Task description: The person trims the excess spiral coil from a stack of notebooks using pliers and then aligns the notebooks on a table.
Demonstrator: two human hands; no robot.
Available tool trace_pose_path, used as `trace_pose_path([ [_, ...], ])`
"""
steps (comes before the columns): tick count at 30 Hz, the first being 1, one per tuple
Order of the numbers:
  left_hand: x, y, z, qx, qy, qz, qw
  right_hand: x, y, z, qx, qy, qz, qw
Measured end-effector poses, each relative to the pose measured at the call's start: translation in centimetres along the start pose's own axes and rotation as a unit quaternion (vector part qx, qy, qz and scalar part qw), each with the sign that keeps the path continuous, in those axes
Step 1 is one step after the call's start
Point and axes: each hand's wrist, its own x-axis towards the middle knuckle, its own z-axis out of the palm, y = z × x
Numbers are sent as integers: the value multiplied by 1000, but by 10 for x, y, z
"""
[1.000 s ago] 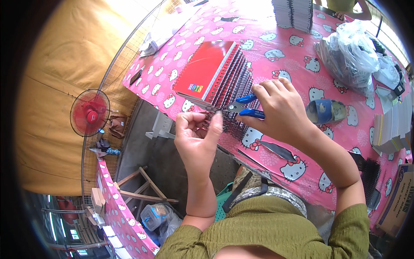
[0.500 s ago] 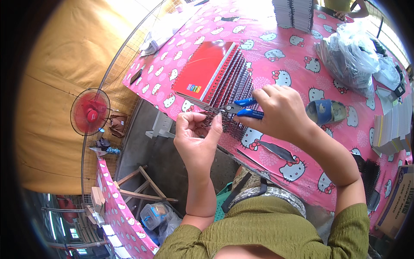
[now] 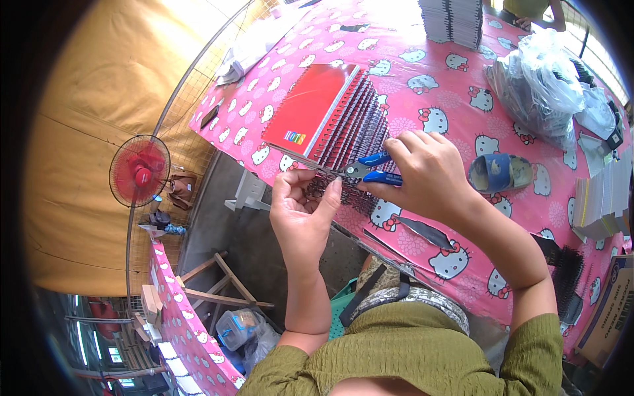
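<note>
Right hand (image 3: 426, 168) fingers clamped on blue-handled cutters (image 3: 355, 170), handles slightly closer than 1 s ago; likely working the coils (image 3: 362, 122). Left hand (image 3: 300, 214) beside, grip can't tell. Spiral-notebook stack (image 3: 310, 109) on table (image 3: 456, 89).

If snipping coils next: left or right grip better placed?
Right, probably: the right grip holds the cutters, their tip near the coils. The left grip, with no tool visible, is by the near corner of the notebooks.

pink patterned table (image 3: 403, 102) | red notebook stack (image 3: 318, 109) | white notebook stack (image 3: 461, 24) | plastic bag (image 3: 543, 89) | black coils (image 3: 568, 274)
</note>
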Motion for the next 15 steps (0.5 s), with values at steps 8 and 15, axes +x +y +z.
trace_pose_path([
  [8, 2, -6, -9, 10, -11, -19, 1000, -7, 1, -1, 51, -127, 90, 987],
  [15, 2, -4, -8, -20, -45, -27, 998, -12, 6, 2, -21, 27, 10, 999],
])
